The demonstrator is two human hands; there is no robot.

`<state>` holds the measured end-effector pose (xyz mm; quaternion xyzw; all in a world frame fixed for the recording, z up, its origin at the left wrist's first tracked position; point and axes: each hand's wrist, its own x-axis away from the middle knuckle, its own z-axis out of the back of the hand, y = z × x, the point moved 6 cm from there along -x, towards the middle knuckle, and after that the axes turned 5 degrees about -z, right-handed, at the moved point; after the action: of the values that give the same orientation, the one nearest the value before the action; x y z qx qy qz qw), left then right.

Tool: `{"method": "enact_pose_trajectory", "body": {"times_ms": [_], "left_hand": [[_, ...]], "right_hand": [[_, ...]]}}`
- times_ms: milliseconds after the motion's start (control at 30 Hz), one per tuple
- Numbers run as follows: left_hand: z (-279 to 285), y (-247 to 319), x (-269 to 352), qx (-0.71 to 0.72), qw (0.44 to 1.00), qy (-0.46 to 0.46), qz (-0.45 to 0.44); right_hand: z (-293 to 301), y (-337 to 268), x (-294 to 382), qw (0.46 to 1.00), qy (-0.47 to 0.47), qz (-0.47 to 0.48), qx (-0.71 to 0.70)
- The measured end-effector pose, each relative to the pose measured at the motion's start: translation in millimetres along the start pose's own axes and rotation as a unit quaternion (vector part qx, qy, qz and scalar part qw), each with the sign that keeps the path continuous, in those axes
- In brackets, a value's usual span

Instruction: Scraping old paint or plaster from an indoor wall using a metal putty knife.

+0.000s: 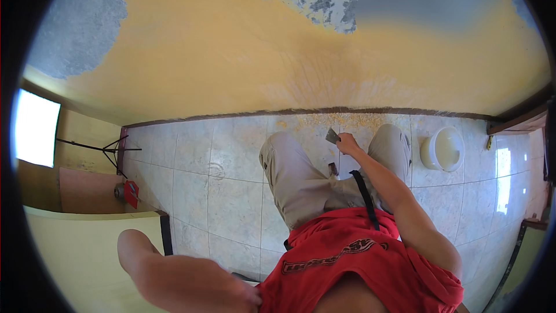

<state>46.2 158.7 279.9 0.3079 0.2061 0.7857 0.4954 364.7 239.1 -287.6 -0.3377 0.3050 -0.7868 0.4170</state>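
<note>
My right hand grips the handle of a metal putty knife, its broad blade pointing left above the floor. Just beyond the blade, yellow paint scrapings lie along the foot of the yellow wall. Between my legs a small tool with a dark end rests on the tiles, partly hidden by my trousers. At the lower left my left hand is blurred against the side of my red shirt. Whether its fingers grip the cloth cannot be made out.
A white plastic bucket stands on the tiles to my right. Past it lies a small yellow object. A black tripod stand and a red object are at the left. A low partition wall borders the lower left.
</note>
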Motion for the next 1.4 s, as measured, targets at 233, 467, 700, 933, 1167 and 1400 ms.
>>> {"method": "enact_pose_trajectory", "body": {"times_ms": [233, 467, 700, 933, 1167, 1400], "left_hand": [[-24, -57, 2, 0.263, 0.937, 0.112, 0.203], [-59, -57, 16, 0.268, 0.940, 0.040, 0.209], [-74, -94, -27, 0.281, 0.935, -0.019, 0.214], [-32, -26, 14, 0.183, 0.972, 0.088, -0.115], [39, 71, 25, 0.096, 0.949, 0.268, -0.139], [30, 142, -55, -0.260, 0.945, 0.159, -0.118]], "right_hand": [[2, 7, 8, 0.999, -0.017, -0.029, 0.007], [6, 10, 4, 0.998, -0.033, -0.049, -0.002], [3, 11, 10, 0.998, -0.043, -0.053, 0.009], [14, 19, 11, 0.997, -0.033, -0.065, 0.004], [2, 7, 12, 0.995, -0.054, -0.077, -0.011], [-4, 5, 10, 0.997, -0.055, -0.060, 0.008]]}}
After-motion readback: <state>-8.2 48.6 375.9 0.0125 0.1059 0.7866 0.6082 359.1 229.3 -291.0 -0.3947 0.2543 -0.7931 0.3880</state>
